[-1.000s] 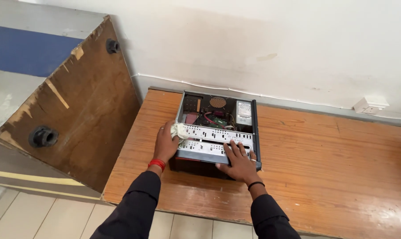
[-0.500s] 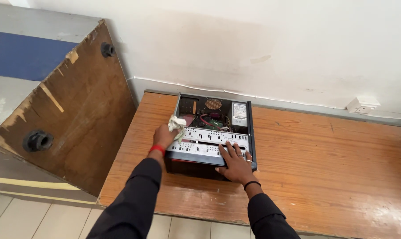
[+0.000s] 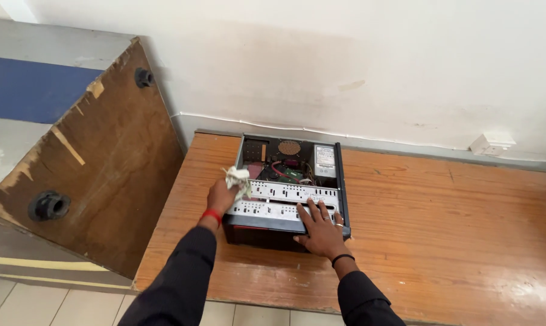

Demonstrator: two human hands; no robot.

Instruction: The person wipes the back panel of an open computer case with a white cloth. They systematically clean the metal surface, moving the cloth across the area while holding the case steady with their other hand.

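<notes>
crumpled white cloth (image 3: 237, 178) clenched in my left hand (image 3: 220, 196), right hand (image 3: 320, 232) flat, holding nothing, on the open computer case (image 3: 288, 193) at the table's (image 3: 454, 241) near edge; loose wires (image 3: 285, 171) could snag.

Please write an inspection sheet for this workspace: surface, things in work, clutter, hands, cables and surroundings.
Surface: worn wooden table.
Job's things: open black desktop computer case lying flat; crumpled white cloth.
Clutter: nothing seen.
Grippers: left hand grips the cloth at the case's edge; right hand flat on the perforated metal drive bracket.
Cables: coloured wires inside the case.
Surroundings: tilted brown wooden board, white wall box.
</notes>
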